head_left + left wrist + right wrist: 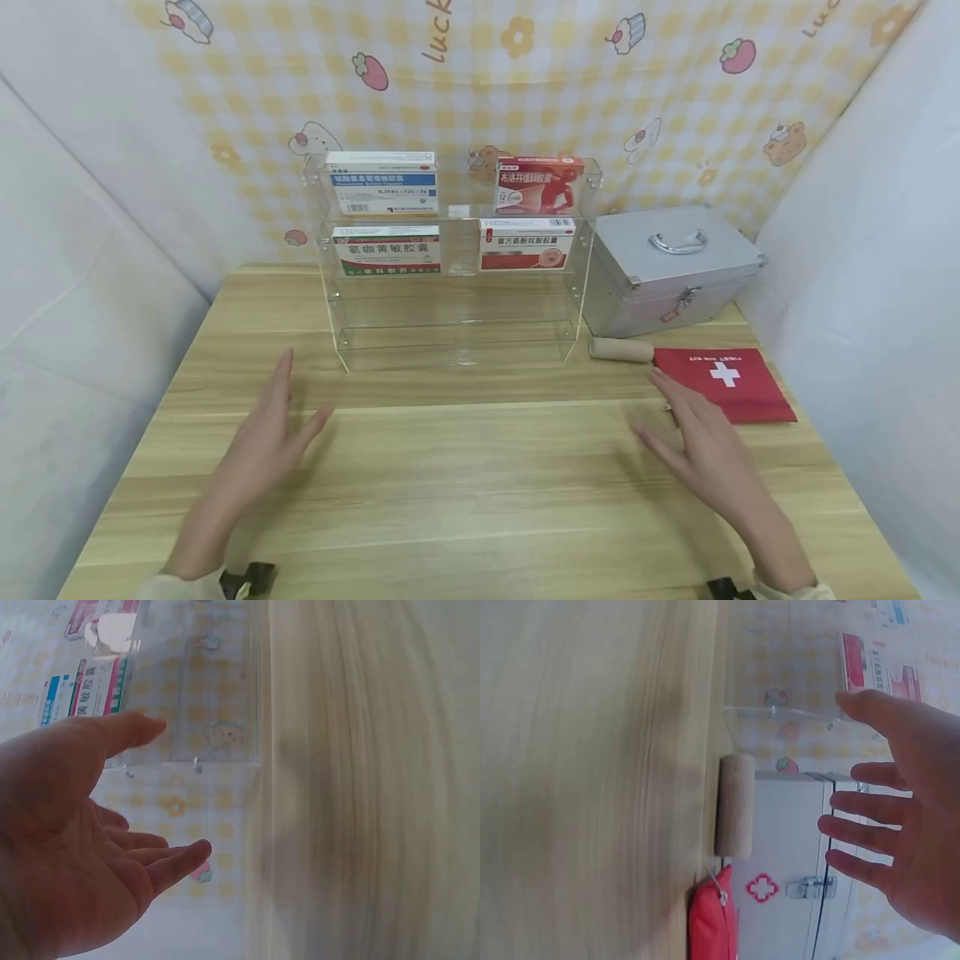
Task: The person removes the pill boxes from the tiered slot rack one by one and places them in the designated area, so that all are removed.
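Observation:
My left hand (258, 450) hovers above the table's left part, fingers extended and thumb apart, holding nothing. On the other side my right hand (708, 450) is held the same way, close to a red first aid pouch (742, 387). Between and beyond the hands stands a clear acrylic rack (457, 333). Its upper tiers bear a blue-and-white medicine box (386, 187), a red medicine box (538, 187), a green-and-red medicine box (387, 252) and a white-and-red medicine box (527, 246). In the right wrist view, the right hand's fingers (862, 829) are spread.
A silver metal case (675, 271) with a top handle stands right of the rack. In front of it lies a beige bandage roll (621, 349), beside the pouch. A checked cloth (465, 92) hangs behind, and white cloth (862, 208) borders the wooden table (480, 492).

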### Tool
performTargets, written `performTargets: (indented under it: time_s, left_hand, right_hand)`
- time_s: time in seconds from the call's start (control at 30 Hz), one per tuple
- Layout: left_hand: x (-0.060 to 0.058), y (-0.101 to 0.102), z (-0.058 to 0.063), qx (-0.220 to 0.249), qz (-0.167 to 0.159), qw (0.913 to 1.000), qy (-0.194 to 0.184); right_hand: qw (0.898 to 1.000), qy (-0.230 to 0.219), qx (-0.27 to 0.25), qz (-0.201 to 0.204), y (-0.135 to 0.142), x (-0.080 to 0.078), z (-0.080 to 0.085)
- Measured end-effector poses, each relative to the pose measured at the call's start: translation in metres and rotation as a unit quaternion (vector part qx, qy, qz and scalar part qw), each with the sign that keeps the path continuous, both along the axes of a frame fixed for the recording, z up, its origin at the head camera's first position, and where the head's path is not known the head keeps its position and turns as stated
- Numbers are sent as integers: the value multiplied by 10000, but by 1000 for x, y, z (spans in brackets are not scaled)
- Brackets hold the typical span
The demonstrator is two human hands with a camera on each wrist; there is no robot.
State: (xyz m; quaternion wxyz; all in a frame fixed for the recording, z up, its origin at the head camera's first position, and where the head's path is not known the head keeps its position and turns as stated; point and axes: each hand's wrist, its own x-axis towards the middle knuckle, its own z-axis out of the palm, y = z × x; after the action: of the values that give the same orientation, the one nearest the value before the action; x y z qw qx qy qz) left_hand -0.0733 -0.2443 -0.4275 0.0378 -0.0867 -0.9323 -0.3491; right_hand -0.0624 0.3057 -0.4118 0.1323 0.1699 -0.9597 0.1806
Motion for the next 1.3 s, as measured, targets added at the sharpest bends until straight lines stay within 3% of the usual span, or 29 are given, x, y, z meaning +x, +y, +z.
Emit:
performTargets:
  time_s: [0.13,0.3,0.47,0.8,1.0,1.3]
  left_hand:
    - [-18,3,-5,674,-44,9976,-173]
    - [-37,5,-15,1553,-152,9874,-272]
    - [-49,5,-25,2163,-114,9754,-399]
    - [-63,8,-34,2683,-60,9619,-521]
    - [-67,13,-35,2964,-36,9540,-455]
    - [-71,19,-37,3082,42,9499,-520]
  right_hand:
    - [9991,301,-274,74,-7,-10,2]
    - [9971,544,-473,256,-16,-27,5]
    - [9937,536,-745,639,-28,-45,11]
    - [9843,436,-1463,889,-51,-89,36]
    - [9752,782,-1796,1028,-61,-119,55]
    - [9687,855,-2233,663,-79,-150,88]
